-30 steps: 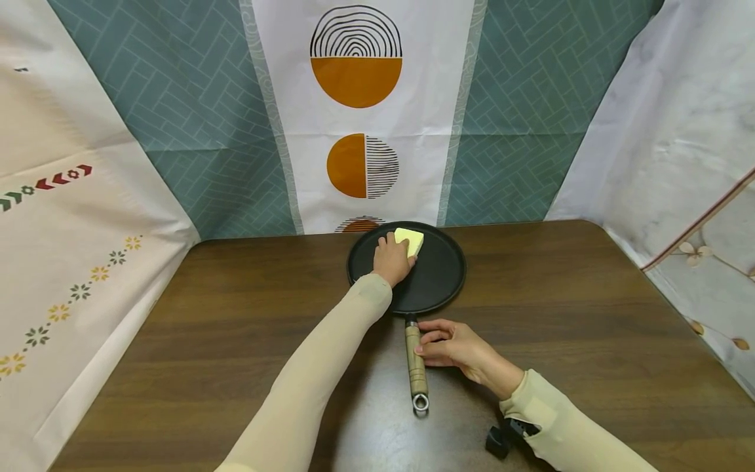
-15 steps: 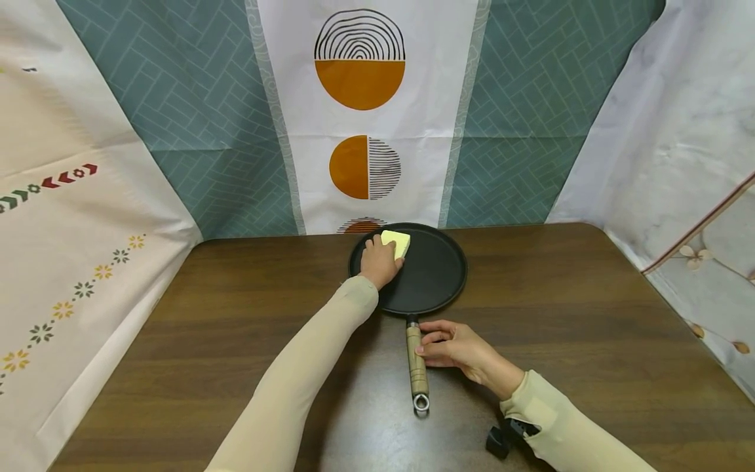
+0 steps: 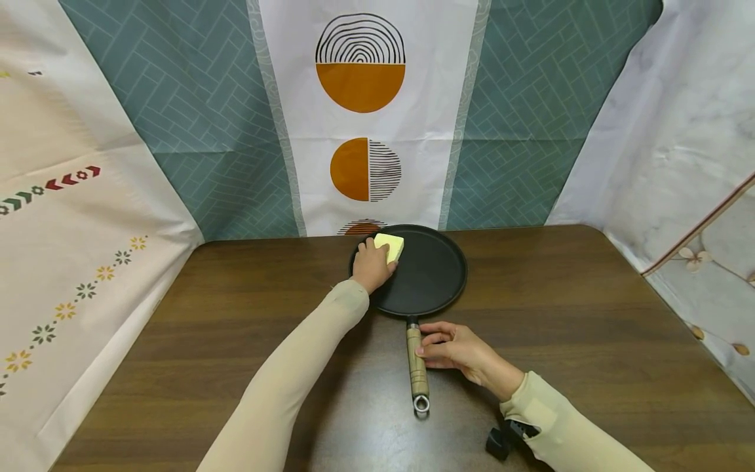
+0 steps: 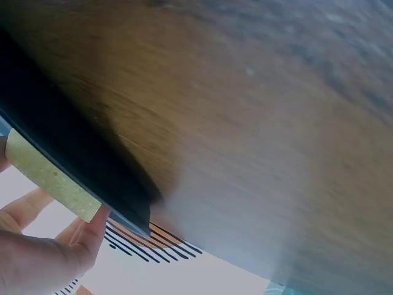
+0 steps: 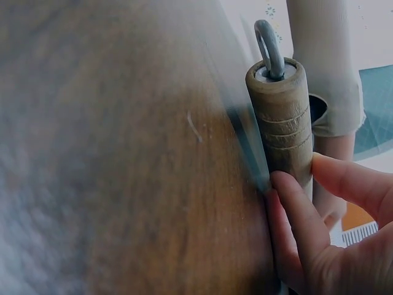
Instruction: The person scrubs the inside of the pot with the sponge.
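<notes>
A round black flat pan lies near the far edge of the table, its wooden handle with a metal ring pointing toward me. On the left part of the pan my left hand grips a yellow sponge. The left wrist view shows that sponge pinched between thumb and fingers, flat against the pan surface. My right hand pinches the handle from its right side; in the right wrist view thumb and fingertips meet the wood from opposite sides.
A brown wooden table carries the pan. Behind it hangs a patterned cloth, with a cream cloth on the left and a white marbled one on the right. A small black device sits under the right wrist.
My left hand has slid the sponge to the left across the pan, toward its left rim. The right hand and the pan have stayed in place.
</notes>
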`<state>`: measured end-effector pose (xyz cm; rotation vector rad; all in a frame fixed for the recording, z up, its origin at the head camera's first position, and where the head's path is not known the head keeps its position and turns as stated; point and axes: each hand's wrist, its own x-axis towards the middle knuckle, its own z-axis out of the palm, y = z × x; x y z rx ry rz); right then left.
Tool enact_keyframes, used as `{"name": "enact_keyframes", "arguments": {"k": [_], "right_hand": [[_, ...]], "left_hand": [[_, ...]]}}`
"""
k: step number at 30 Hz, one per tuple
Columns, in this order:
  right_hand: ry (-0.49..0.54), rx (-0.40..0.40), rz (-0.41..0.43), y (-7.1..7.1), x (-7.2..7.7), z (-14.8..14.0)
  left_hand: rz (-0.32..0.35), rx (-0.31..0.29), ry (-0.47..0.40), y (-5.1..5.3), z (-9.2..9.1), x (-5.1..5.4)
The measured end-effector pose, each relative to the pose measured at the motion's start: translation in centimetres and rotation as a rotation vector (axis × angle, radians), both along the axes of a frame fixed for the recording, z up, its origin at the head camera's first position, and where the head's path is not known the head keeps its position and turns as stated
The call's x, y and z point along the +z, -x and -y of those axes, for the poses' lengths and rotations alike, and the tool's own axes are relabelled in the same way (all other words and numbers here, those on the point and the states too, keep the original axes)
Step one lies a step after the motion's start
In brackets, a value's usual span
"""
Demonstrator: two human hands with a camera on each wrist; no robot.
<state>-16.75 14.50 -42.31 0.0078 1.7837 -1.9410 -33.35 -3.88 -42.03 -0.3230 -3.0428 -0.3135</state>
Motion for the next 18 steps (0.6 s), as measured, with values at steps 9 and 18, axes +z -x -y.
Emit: {"name": "enact_keyframes", "arguments": {"k": [9, 18], "right_hand": [[0.005, 0.000, -0.002, 0.0, -0.1, 0.0], [0.009, -0.005, -0.002, 0.0, -0.3, 0.0]], "left_hand": [[-0.001, 0.009, -0.002, 0.0, 1.0, 0.1], [-0.025, 0.011, -0.018, 0.2, 2.0, -0.4]]}}
